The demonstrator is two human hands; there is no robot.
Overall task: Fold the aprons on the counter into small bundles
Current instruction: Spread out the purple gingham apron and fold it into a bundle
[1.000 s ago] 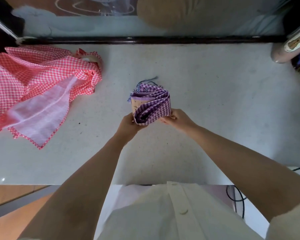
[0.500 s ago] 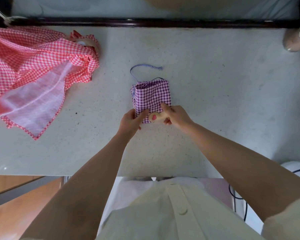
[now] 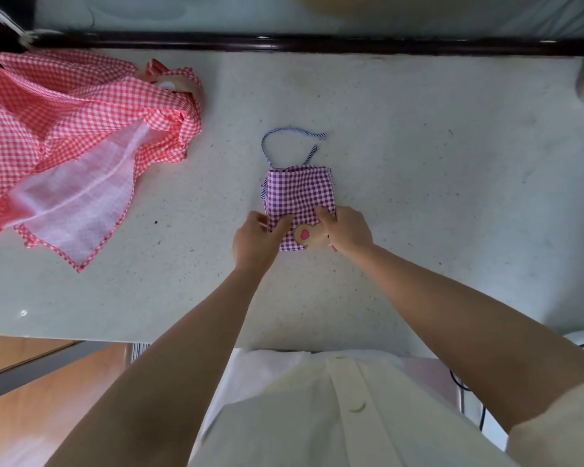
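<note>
Purple apron folded flat on counter | near left corner pinched by left hand | near right corner pinched by right hand

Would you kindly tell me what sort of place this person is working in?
Likely a home kitchen or utility room, at a guess: a pale speckled counter ends at a dark frame, wooden floor shows below, and a purple apron and red apron lie on it.
</note>
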